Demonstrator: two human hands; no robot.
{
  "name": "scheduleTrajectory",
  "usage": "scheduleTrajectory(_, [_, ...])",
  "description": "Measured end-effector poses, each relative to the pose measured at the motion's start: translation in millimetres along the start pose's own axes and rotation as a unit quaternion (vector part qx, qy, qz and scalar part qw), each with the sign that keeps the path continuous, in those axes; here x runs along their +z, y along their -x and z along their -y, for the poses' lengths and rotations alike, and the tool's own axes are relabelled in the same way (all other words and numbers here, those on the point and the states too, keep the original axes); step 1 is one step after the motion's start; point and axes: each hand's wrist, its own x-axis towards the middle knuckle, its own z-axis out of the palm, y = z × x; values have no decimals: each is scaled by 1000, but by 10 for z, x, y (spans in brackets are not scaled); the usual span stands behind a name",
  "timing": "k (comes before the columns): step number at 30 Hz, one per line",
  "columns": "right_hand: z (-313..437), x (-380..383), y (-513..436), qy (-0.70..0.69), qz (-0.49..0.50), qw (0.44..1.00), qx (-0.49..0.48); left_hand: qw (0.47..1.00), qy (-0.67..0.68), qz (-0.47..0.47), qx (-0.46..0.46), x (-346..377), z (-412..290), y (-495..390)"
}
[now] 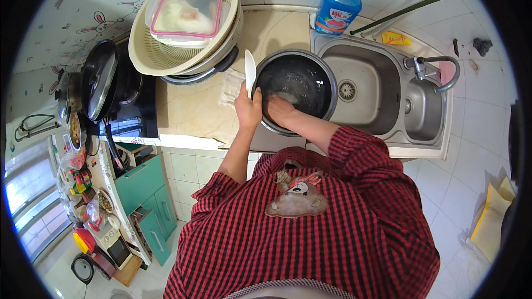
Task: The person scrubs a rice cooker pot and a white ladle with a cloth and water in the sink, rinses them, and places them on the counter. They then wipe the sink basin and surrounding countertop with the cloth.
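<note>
A dark round inner pot with a metal rim stands on the counter beside the sink, a little water or wet shine inside. My left hand is at the pot's left rim and holds a white plastic rice paddle upright, its blade pointing away from me. My right hand reaches down into the pot, low on its left side; its fingertips are partly hidden, and whether they grip anything does not show. A pale folded cloth lies on the counter just left of the pot.
Stacked colanders hold a pink-rimmed lidded container at the back left. A double-bowl steel sink with a faucet is on the right. A blue pump bottle stands behind it. Pans sit on the stove at left.
</note>
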Motion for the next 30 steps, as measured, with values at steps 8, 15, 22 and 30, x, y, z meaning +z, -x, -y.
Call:
scheduleTrajectory(8, [-700, -377, 3, 29, -126, 980, 150, 999, 21, 2, -28, -2, -20, 24])
scheduleTrajectory(15, [-422, -332, 453, 31, 153, 984, 80, 997, 51, -53, 1, 30, -147, 24])
scheduleTrajectory(22, [-303, -589, 436, -402, -99, 908, 62, 990, 21, 48, -129, -67, -180, -10])
scheduleTrajectory(30, [245, -1137, 367, -305, -300, 904, 28, 980, 179, -53, -65, 78, 161, 35])
